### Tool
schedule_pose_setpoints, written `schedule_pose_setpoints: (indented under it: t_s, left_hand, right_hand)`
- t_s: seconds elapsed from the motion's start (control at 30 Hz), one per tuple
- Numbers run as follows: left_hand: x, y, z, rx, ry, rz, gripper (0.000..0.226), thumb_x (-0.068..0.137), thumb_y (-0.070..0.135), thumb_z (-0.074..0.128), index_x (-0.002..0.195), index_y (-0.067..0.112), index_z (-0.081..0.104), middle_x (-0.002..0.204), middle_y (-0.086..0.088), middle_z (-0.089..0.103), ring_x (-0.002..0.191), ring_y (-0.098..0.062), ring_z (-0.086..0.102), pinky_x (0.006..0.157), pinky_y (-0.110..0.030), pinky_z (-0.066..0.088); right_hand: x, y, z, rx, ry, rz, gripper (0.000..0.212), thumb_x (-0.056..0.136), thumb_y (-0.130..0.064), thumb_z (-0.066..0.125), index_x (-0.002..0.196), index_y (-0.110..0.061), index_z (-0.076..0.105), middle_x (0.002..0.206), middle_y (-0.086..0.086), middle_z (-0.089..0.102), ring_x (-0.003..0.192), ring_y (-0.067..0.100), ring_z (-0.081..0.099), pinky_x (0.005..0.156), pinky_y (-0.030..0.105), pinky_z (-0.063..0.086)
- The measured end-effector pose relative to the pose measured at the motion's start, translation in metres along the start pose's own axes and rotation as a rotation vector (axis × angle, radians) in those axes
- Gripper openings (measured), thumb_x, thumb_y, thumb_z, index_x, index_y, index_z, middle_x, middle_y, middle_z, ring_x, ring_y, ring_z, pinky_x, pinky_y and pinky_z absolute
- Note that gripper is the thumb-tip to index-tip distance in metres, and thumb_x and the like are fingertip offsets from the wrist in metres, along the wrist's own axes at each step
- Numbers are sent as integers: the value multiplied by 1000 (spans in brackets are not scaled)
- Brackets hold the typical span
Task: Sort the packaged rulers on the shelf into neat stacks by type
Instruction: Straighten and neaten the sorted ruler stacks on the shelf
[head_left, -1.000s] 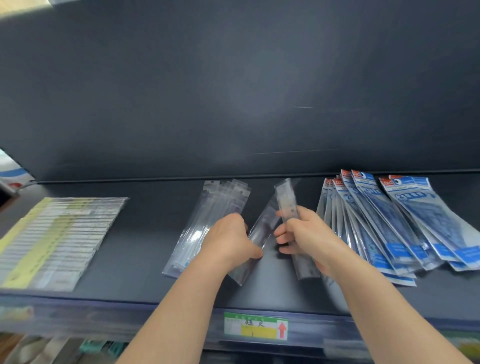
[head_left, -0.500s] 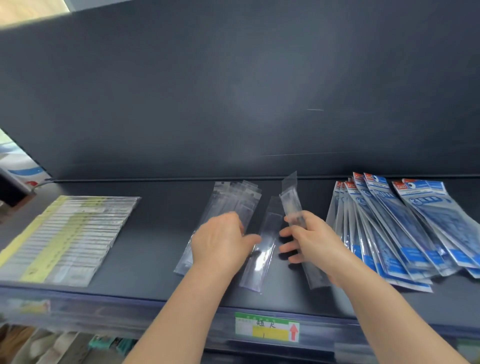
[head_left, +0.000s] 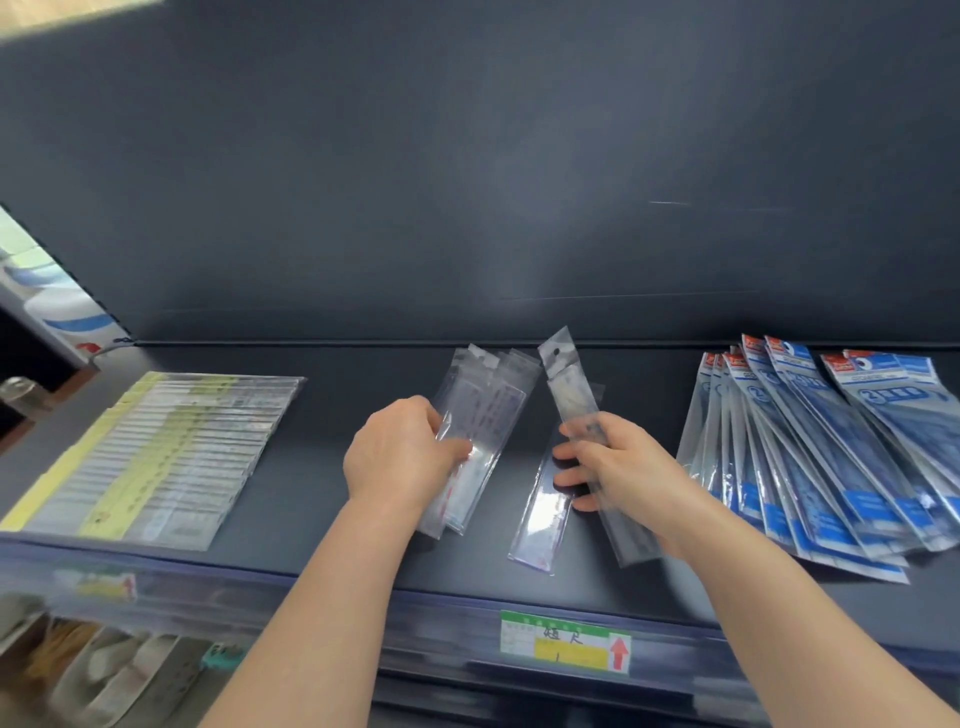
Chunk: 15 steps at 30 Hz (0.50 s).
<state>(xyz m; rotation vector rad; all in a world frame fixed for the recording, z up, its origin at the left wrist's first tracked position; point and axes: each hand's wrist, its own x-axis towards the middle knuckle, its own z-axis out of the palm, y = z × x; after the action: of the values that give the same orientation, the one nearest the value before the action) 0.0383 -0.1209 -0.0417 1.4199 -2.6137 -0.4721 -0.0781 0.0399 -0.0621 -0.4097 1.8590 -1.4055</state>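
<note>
Blue ruler packs (head_left: 831, 467): fan runs off right edge, count n/a. Left grip (head_left: 395, 457): fingers hidden under clear ruler stack (head_left: 493, 410); stack print smeared, unreadable. Right grip (head_left: 618, 467) covers mid-section of held sleeve (head_left: 571, 395); lying sleeve (head_left: 540, 514) partly behind it. Shelf label (head_left: 566, 642): text too small. Goods on shelf below (head_left: 104, 670): blurred, type indeterminate.
</note>
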Motion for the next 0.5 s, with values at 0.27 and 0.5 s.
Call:
schedule_pose_setpoints:
  t_s: [0.27,0.5]
  left_hand:
    - [-17,41,12,-374,-177,117,29,76,36,73,77,7,70,69,-9,68,68,-30,63,75,-43,58]
    - [-1,30,11,178,-57,72,63,71,57,77,114,17,53,112,-2,60,102,-27,60,69,-32,41]
  right_hand:
    - [-3,-7,-21,49,204,-71,29,92,0,34,111,-15,49,86,10,67,57,18,61,50,30,50]
    - [1,-4,-12,-31,67,-15,28,92,-3,37,110,-19,52,97,7,67,63,18,66,50,28,49]
